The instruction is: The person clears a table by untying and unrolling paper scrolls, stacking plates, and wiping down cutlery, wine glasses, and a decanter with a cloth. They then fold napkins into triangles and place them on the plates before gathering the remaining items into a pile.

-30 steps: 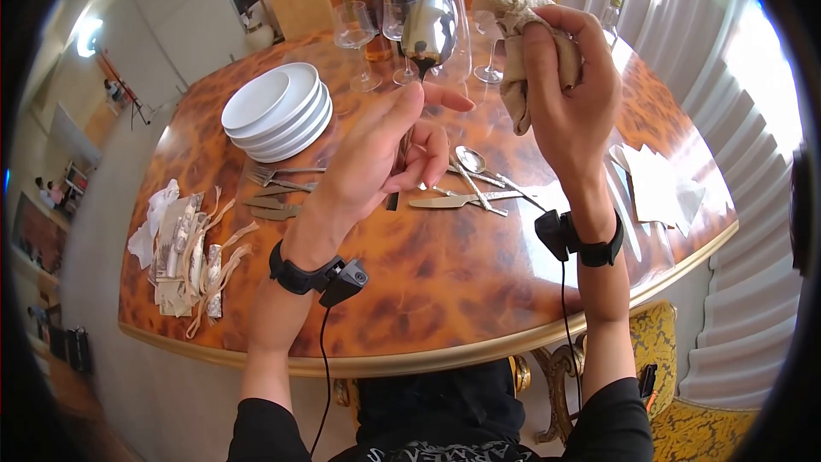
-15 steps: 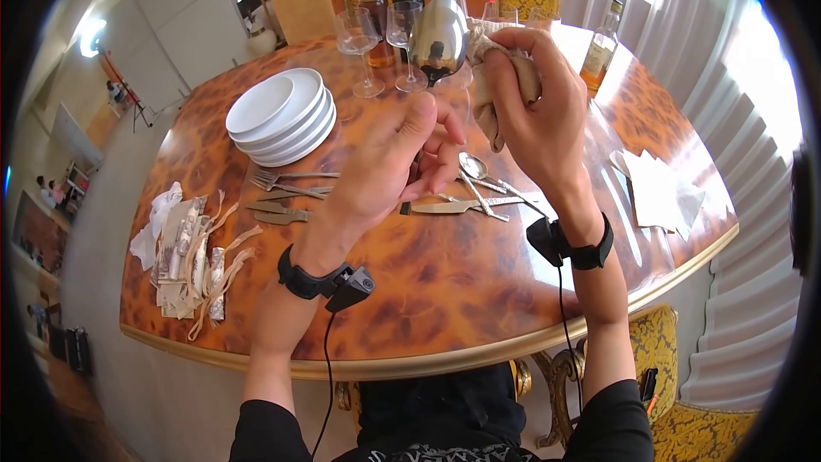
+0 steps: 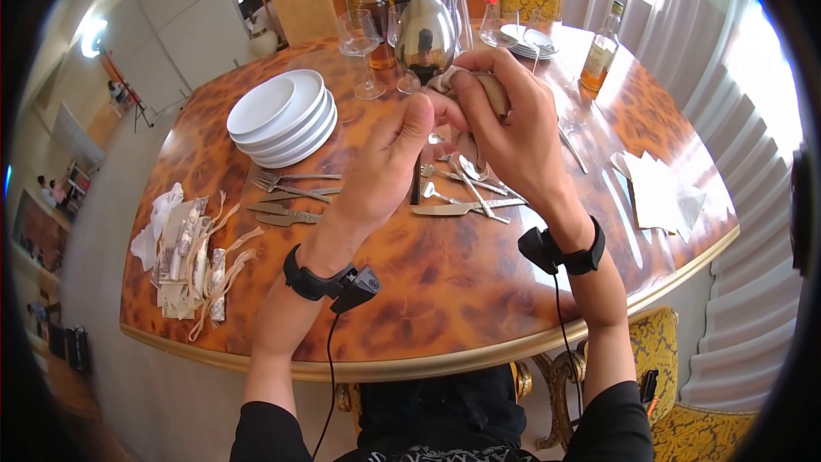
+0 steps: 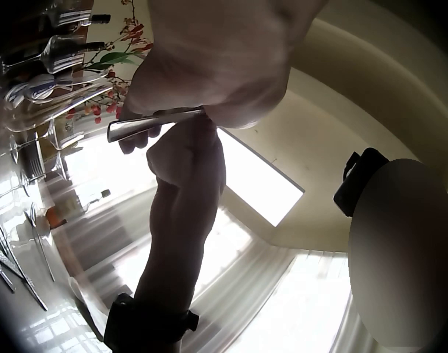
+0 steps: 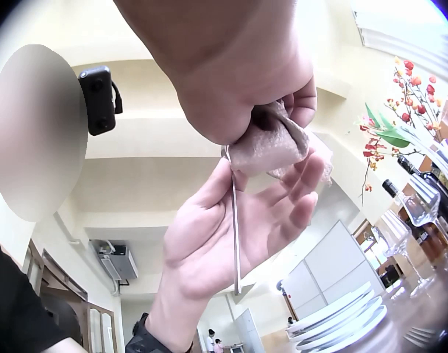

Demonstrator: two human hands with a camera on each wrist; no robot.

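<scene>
A shiny spoon (image 3: 425,27) stands bowl-up between my hands in the head view, its thin handle running down past the left palm. My left hand (image 3: 376,162) holds it, thumb at the neck. In the right wrist view the handle (image 5: 236,235) shows edge-on across that palm. My right hand (image 3: 517,133) grips a bunched beige cloth (image 5: 264,153) against the neck, just under the bowl. Below the hands, several knives, forks and spoons (image 3: 469,207) lie on the table, with more forks and knives (image 3: 291,216) to the left.
Stacked white plates (image 3: 282,120) stand at left, beyond ties and patterned rolls (image 3: 190,257). Behind the hands are wine glasses (image 3: 359,38), bottles (image 3: 376,8) and a flower vase. At right are a bottle (image 3: 601,51) and white paper sheets (image 3: 654,188).
The right hand has brought the cloth left and down, from beside the bowl onto the spoon's neck. The left hand still holds the spoon, now a little farther right.
</scene>
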